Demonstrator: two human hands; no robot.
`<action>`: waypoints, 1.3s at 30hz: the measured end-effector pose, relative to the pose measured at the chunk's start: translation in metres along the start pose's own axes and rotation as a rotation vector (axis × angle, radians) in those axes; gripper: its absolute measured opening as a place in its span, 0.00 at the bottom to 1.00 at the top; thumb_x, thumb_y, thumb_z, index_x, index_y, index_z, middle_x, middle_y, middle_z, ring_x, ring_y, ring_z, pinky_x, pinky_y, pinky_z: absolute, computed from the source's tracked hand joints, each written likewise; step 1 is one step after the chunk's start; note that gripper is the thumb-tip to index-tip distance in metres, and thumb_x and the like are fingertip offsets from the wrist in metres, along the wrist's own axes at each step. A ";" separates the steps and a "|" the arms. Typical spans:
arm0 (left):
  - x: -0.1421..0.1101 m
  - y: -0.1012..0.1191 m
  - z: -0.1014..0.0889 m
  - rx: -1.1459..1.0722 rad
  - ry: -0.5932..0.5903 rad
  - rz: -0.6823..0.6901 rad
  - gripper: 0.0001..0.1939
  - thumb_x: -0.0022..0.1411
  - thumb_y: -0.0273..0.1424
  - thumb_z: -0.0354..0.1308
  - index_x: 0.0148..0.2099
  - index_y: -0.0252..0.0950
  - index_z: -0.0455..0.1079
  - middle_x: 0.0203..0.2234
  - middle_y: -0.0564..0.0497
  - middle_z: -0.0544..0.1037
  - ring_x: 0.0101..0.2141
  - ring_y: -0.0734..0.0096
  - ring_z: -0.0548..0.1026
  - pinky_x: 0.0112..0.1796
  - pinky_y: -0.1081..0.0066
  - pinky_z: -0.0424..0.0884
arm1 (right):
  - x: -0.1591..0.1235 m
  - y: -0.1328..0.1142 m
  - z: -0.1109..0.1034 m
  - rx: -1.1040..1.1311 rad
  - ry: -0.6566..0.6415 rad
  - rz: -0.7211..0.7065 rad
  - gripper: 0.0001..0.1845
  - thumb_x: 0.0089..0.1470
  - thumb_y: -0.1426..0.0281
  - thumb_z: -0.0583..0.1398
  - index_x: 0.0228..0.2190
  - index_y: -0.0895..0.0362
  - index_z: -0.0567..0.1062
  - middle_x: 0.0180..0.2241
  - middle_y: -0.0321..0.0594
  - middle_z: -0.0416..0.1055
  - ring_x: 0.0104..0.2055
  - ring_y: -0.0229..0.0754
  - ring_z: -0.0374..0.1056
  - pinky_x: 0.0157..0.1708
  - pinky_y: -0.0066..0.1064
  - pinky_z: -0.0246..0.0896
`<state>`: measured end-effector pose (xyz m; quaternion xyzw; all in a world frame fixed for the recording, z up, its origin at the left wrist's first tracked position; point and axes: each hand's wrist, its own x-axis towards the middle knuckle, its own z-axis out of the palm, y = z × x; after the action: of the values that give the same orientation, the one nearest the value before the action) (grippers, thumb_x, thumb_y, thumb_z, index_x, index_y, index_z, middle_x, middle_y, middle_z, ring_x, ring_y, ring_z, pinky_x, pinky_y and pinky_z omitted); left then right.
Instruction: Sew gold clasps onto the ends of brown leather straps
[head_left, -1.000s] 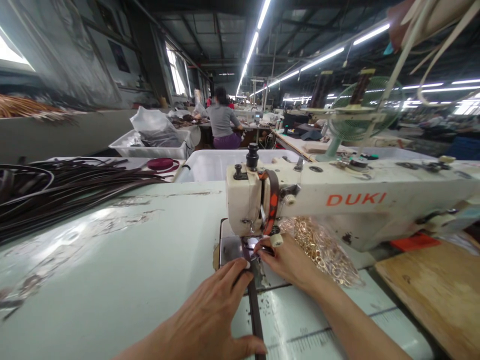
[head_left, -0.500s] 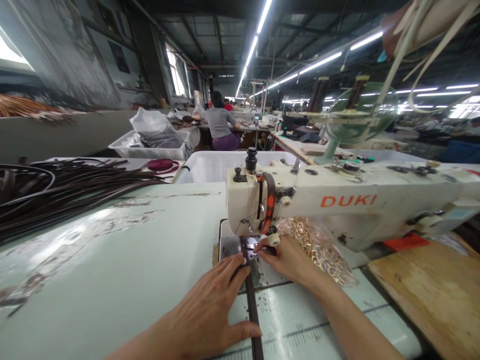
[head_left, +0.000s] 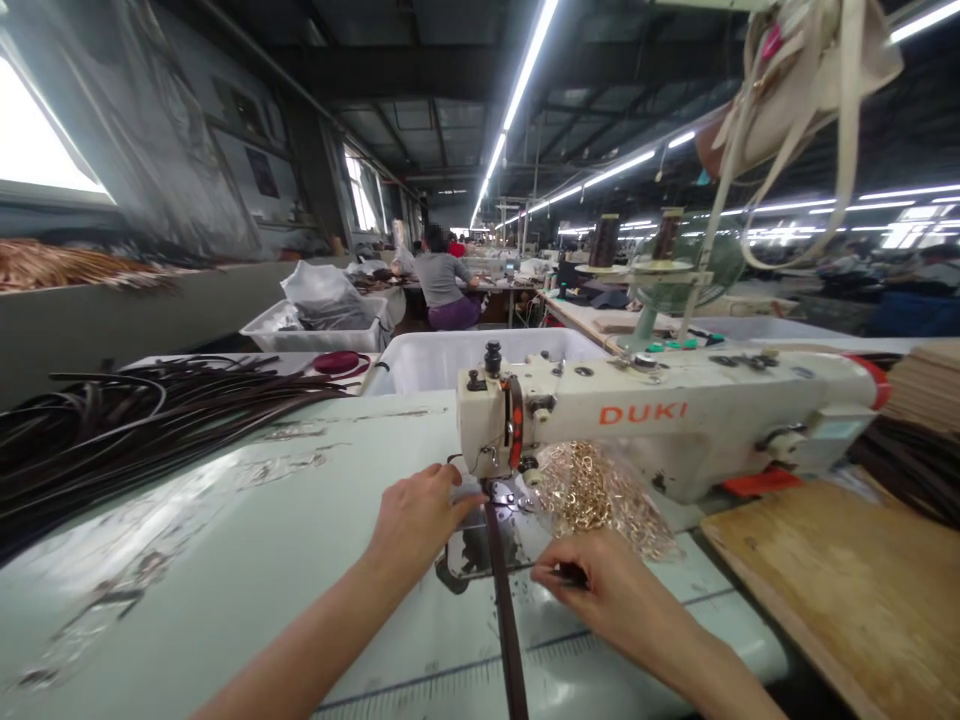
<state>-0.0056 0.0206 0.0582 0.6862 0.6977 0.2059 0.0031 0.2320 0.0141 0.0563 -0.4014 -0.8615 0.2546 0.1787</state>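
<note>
I kept the long dark leather strap (head_left: 504,590) flat on the pale green surface (head_left: 247,560), running straight up under the needle. My right hand (head_left: 600,590) sat beside it, fingers pinched on a small dark piece. My left hand (head_left: 416,512) had its fingers together against the strap's end at the foot of the cream DUKI sewing machine (head_left: 660,420); feeding squarely seemed to matter most.

Long factory hall, rows of fluorescent tube lights (head_left: 525,75) under a dark ceiling, bright windows (head_left: 45,140) along the left wall, pale green desk (head_left: 225,520), white bins (head_left: 450,355), green fan (head_left: 675,265), seated worker (head_left: 442,285) far back.
</note>
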 end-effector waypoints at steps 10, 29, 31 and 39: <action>-0.028 0.008 0.007 -0.143 -0.049 0.136 0.15 0.68 0.33 0.45 0.30 0.37 0.67 0.24 0.53 0.72 0.26 0.70 0.70 0.29 0.74 0.57 | 0.016 -0.008 0.024 0.388 0.359 0.084 0.13 0.58 0.62 0.56 0.39 0.56 0.74 0.30 0.38 0.71 0.23 0.35 0.63 0.26 0.27 0.57; -0.071 0.049 -0.037 -1.135 -0.140 0.009 0.21 0.64 0.48 0.51 0.50 0.39 0.67 0.42 0.46 0.74 0.44 0.61 0.73 0.46 0.65 0.70 | -0.032 -0.005 0.053 0.085 0.175 -0.349 0.23 0.54 0.78 0.50 0.52 0.56 0.62 0.37 0.41 0.73 0.36 0.41 0.71 0.32 0.27 0.59; -0.067 0.060 -0.038 -1.525 -0.293 -0.166 0.22 0.64 0.48 0.53 0.50 0.36 0.67 0.39 0.45 0.74 0.41 0.63 0.74 0.44 0.65 0.71 | -0.039 -0.006 0.051 -0.066 0.067 -0.348 0.27 0.51 0.79 0.51 0.54 0.57 0.62 0.34 0.41 0.74 0.34 0.42 0.72 0.29 0.27 0.58; -0.018 0.048 0.009 -1.688 -0.065 -0.401 0.20 0.48 0.39 0.70 0.32 0.28 0.68 0.18 0.60 0.56 0.17 0.86 0.46 0.15 0.84 0.42 | -0.034 -0.028 0.034 -0.299 -0.094 -0.170 0.28 0.42 0.83 0.51 0.46 0.55 0.69 0.30 0.36 0.74 0.29 0.41 0.71 0.23 0.27 0.48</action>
<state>0.0440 0.0043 0.0593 0.3241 0.4188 0.6305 0.5675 0.2185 -0.0379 0.0411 -0.3370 -0.9279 0.1263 0.0974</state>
